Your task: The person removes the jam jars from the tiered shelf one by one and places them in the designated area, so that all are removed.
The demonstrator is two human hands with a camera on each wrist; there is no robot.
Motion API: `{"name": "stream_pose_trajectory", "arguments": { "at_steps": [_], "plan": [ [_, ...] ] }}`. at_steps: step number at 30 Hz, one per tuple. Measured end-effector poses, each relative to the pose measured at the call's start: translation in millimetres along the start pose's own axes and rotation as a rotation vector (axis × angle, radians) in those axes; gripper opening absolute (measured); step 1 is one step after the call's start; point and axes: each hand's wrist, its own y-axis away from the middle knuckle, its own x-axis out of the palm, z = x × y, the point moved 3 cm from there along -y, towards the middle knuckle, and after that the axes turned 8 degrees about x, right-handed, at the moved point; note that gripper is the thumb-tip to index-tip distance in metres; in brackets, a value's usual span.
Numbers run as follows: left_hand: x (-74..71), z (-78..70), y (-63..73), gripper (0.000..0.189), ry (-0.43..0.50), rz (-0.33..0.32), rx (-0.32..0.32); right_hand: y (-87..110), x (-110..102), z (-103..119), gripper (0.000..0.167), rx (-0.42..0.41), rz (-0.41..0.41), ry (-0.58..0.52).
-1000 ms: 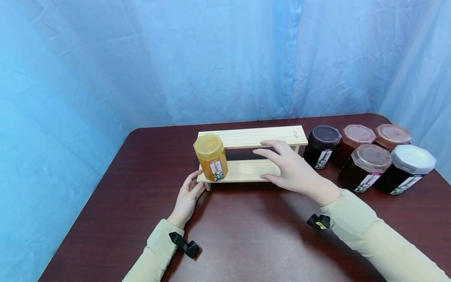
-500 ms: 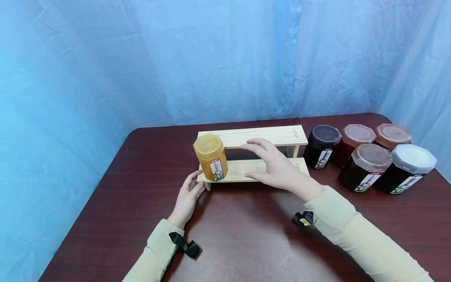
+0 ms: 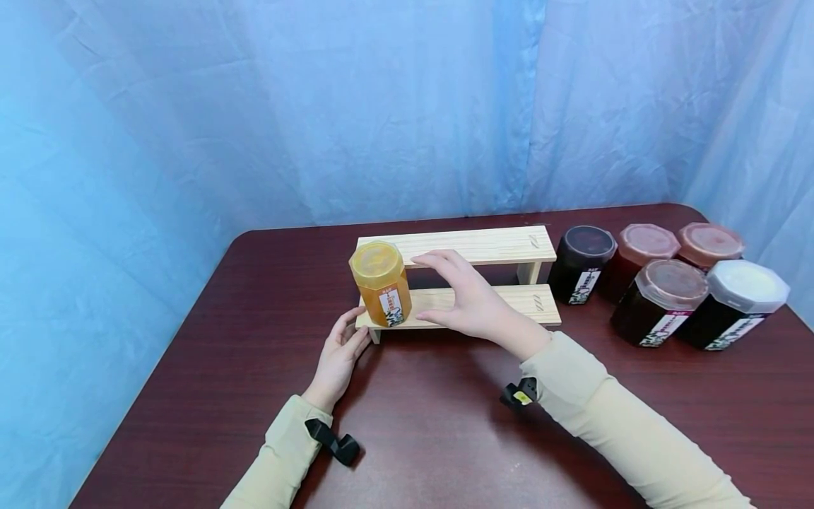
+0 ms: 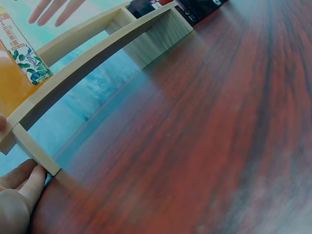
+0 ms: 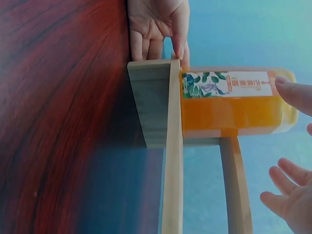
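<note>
A jar of amber honey with a yellow lid stands upright at the left end of the lower board of a two-step wooden shelf. My left hand holds that shelf's left end, thumb and fingers at the corner and the leg, as the left wrist view shows its fingers against the leg. My right hand is over the lower board, just right of the honey jar, thumb and fingers spread apart with nothing between them. In the right wrist view, the honey jar lies sideways in the picture, its label facing front.
Right of the shelf stand several capped jars: a dark one, two with pinkish lids, one with a greyish lid and one with a white lid. All are on the dark red-brown table. A blue curtain hangs behind.
My right hand has moved left along the shelf toward the honey jar, its fingers still spread. My left hand, the shelf and the jars have stayed in place.
</note>
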Motion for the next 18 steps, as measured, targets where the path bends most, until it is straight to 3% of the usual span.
{"name": "stream_pose_trajectory", "arguments": {
  "at_steps": [7, 18],
  "plan": [
    [0.6, 0.0, 0.1, 0.042, 0.018, -0.006, 0.007, -5.0, 10, 5, 0.075, 0.026, 0.029, -0.060],
    [0.3, 0.3, -0.6, 0.042, 0.032, 0.007, 0.021, -9.1, 21, 11, 0.081, 0.036, 0.047, -0.054]
  ]
}}
